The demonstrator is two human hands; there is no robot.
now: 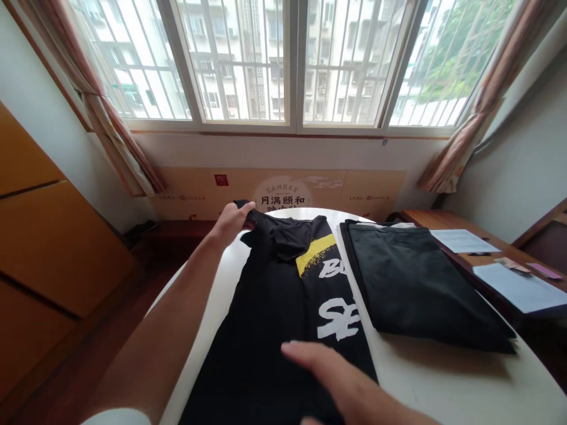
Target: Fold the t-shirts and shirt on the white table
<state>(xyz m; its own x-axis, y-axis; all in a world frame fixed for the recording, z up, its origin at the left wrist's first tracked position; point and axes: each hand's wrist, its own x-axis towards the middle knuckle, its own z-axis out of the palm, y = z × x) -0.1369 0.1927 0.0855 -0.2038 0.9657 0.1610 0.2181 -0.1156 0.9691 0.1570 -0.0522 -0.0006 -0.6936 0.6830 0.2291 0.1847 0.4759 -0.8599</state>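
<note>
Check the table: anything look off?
Yes. The black printed shirt is bunched into a crumpled fold at its far end, where the left hand grips it, so that end doesn't lie flat. The folded black garment sits skewed, its near corner at the edge of the white round table, possibly overhanging.

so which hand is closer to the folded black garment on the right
Right hand, over the black printed shirt just left of the folded black garment. The left hand is farther away, gripping the shirt's far end.
</note>
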